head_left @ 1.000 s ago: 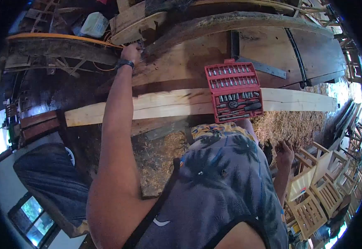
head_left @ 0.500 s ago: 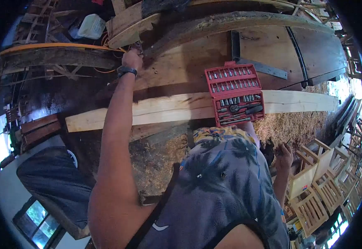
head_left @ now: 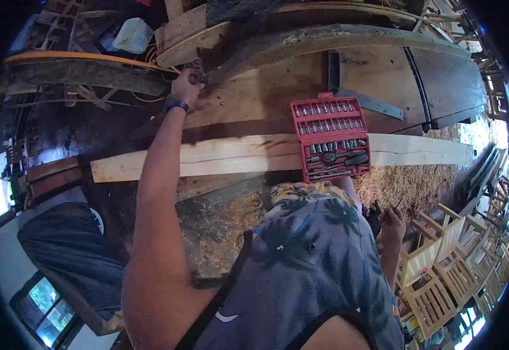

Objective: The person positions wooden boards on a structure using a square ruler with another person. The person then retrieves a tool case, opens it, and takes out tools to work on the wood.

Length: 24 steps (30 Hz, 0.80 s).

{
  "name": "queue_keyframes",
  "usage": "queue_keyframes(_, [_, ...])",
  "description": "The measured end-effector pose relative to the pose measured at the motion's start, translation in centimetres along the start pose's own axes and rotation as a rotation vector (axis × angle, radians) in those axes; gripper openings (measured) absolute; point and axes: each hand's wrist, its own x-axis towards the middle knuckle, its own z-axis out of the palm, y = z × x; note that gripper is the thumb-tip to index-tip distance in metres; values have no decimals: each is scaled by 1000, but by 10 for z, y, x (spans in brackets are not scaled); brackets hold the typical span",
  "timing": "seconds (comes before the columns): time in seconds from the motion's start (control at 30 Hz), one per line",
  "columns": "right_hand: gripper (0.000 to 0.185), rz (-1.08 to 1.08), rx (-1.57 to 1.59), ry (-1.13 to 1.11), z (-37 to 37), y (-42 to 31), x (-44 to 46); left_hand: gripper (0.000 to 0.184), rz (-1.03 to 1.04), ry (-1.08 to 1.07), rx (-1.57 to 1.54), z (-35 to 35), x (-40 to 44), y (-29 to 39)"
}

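My left hand (head_left: 185, 88), with a dark band on its wrist, reaches to the far bench beneath a wooden block (head_left: 193, 45). Its fingers are closed at a small dark thing (head_left: 196, 74) whose kind I cannot make out. Low beside my right hip, my right hand (head_left: 391, 226) is closed, with a thin dark stick-like piece (head_left: 399, 203) sticking up from the fingers. An open red socket set case (head_left: 331, 136) lies across a pale plank (head_left: 231, 154), with rows of sockets, a ratchet (head_left: 330, 157) and a dark-handled driver inside.
A metal square (head_left: 371, 105) and a dark strap (head_left: 418, 81) lie on the wooden bench top (head_left: 254, 87). Wood shavings (head_left: 412, 184) cover the floor. Several wooden chairs (head_left: 429, 297) stand at right. A white jug (head_left: 133, 36) sits at upper left.
My left hand has turned slightly, showing more of the dark thing at its fingers. My right hand has shifted a little left. The whole view has moved slightly.
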Motion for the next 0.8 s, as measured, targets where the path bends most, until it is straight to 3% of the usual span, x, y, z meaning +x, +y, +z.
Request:
queue_keyframes(0.03, [19, 18, -28, 42, 4, -2, -6, 40, -32, 5, 22, 4, 0, -3])
queue_keyframes(0.23, [17, 121, 187, -211, 22, -12, -19, 35, -141, 124, -57, 26, 0, -7])
queue_keyframes(0.4, [14, 87, -64, -164, 40, -26, -28, 32, -180, 271, -133, 15, -5, 6])
queue_keyframes(0.5, [18, 66, -93, -214, 53, -31, -20, 28, -236, 128, -1119, 9, -34, 40])
queue_keyframes(0.53, [19, 54, -53, -202, 72, -32, -24, 25, -179, -25, -1318, 0, -51, 59])
queue_keyframes(0.63, [27, -10, -214, -460, 117, -50, -35, 27, -194, -302, -1767, -8, -103, 117])
queue_keyframes(0.73, [33, -63, -212, -753, 166, -75, -57, 28, -300, -550, -2014, -1, -143, 161])
queue_keyframes(0.8, [32, -126, -214, -865, 189, -86, -72, 26, -253, -625, -1992, -1, -168, 186])
